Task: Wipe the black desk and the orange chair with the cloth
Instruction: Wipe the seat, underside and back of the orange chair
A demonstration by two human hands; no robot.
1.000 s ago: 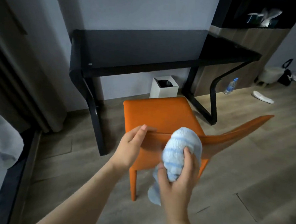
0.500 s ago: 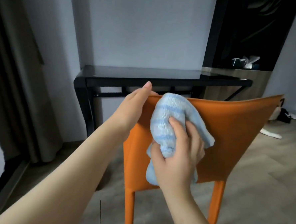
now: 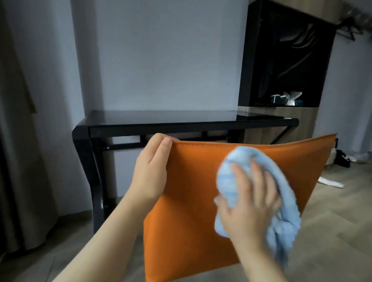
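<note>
Pressing the blue cloth (image 3: 227, 182) flat against the back of the orange chair (image 3: 189, 206), the right hand (image 3: 251, 201) spreads its fingers wide — the left hand (image 3: 151, 171) grips the backrest's top corner, in front of the black tabletop (image 3: 171, 118).

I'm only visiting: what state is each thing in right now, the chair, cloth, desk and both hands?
Chair, its back faces the camera, held at one top corner.
Cloth, bunched, pressed against the chair back, one end hanging.
Desk, behind the chair, neither hand on it.
Left hand, grips the chair's top corner.
Right hand, fingers spread, presses the cloth; blurred.
</note>
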